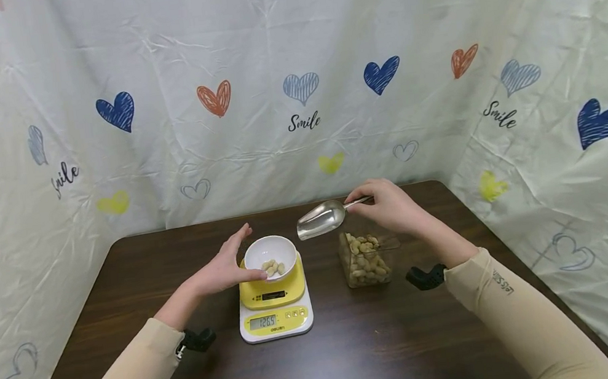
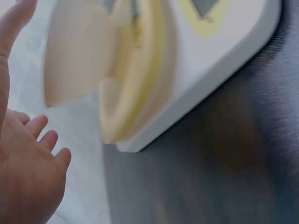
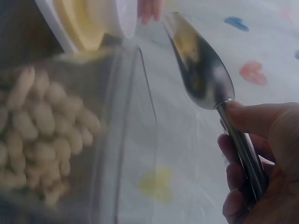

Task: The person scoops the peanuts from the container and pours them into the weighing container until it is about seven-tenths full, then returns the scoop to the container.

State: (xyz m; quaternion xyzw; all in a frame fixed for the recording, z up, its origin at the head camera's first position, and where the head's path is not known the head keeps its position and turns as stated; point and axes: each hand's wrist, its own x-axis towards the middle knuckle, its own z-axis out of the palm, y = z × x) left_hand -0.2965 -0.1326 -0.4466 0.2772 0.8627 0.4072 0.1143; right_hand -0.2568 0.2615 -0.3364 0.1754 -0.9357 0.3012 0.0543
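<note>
My right hand (image 1: 386,205) grips the handle of a metal scoop (image 1: 322,218), raised above the table with its mouth pointing left. In the right wrist view the scoop (image 3: 201,65) looks bare inside. A clear plastic container (image 1: 349,274) of unshelled peanuts (image 1: 368,263) stands below that hand. On a yellow and white kitchen scale (image 1: 277,328) sits a white bowl (image 1: 269,247) with several peanuts (image 1: 274,268) in it. Spread at the bowl's left side is my left hand (image 1: 224,266), thumb near the front rim; whether it touches cannot be told. The scale's display reads about 126.5.
Everything stands on a dark wooden table (image 1: 355,357). A white curtain (image 1: 258,176) printed with hearts hangs behind it and along both sides. Dark straps with small devices sit at both wrists. The left wrist view is blurred.
</note>
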